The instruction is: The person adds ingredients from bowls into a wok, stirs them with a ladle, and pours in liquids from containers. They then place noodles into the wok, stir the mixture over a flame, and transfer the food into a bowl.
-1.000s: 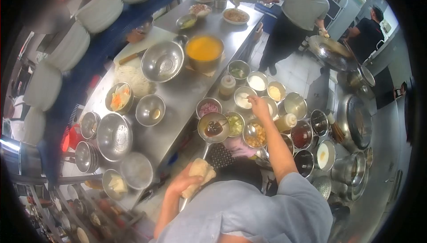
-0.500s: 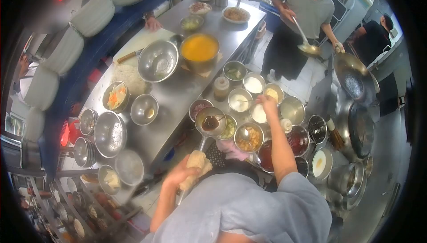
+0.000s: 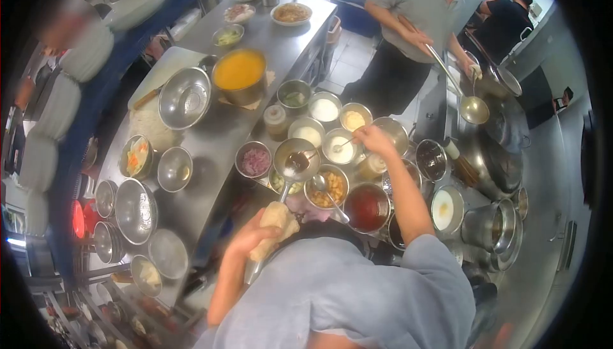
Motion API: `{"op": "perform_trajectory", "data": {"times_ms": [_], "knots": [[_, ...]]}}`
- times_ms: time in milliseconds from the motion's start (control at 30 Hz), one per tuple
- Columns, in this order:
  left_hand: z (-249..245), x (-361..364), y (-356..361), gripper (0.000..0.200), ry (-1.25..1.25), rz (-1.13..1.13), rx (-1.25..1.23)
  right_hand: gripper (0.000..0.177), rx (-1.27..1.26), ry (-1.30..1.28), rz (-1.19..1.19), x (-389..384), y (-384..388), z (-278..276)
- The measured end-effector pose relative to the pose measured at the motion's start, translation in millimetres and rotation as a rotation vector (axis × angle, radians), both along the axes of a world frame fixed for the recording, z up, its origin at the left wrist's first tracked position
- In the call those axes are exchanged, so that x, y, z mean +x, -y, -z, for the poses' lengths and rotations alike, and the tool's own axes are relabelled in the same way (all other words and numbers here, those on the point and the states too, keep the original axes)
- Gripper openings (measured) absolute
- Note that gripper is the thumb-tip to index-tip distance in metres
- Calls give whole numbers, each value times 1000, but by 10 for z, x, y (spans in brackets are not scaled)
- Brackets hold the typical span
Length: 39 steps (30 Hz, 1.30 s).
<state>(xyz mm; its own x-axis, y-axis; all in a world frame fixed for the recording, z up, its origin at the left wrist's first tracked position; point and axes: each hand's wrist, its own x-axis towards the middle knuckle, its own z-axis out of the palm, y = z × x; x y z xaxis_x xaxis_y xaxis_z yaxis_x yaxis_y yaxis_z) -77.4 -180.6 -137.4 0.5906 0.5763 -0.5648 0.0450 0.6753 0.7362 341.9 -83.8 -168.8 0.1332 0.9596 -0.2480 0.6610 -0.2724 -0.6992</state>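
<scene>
Left hand [image 3: 258, 237] grip clenched on cloth-wrapped ladle [image 3: 297, 159], dark sauce inside. Right hand [image 3: 373, 137] grip pinching spoon [image 3: 350, 142] in white seasoning bowl [image 3: 337, 150]. Best: hold ladle level, scoop small.

Cloth [image 3: 276, 220] hides most of ladle [image 3: 297, 159] handle inside left hand [image 3: 246, 242]. Right hand [image 3: 373, 138] finger pinch on spoon [image 3: 345, 143] too small to tell. Shelf [image 3: 121, 314] contents blurred. Co-worker [image 3: 415, 4] head cut off at top.
</scene>
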Motion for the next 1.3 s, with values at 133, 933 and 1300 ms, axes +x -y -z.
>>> {"op": "perform_trajectory", "data": {"times_ms": [133, 933, 1300], "knots": [[-20, 18, 66, 69, -30, -16, -4, 33, -75, -156, -16, 139, -71, 212], [-174, 373, -111, 75, 18, 100, -25, 31, 195, -223, 367, 669, -402, 758], [-185, 357, -139, 74, 1, 39, -12, 30, 242, -487, 486, 870, -18, 25]]}}
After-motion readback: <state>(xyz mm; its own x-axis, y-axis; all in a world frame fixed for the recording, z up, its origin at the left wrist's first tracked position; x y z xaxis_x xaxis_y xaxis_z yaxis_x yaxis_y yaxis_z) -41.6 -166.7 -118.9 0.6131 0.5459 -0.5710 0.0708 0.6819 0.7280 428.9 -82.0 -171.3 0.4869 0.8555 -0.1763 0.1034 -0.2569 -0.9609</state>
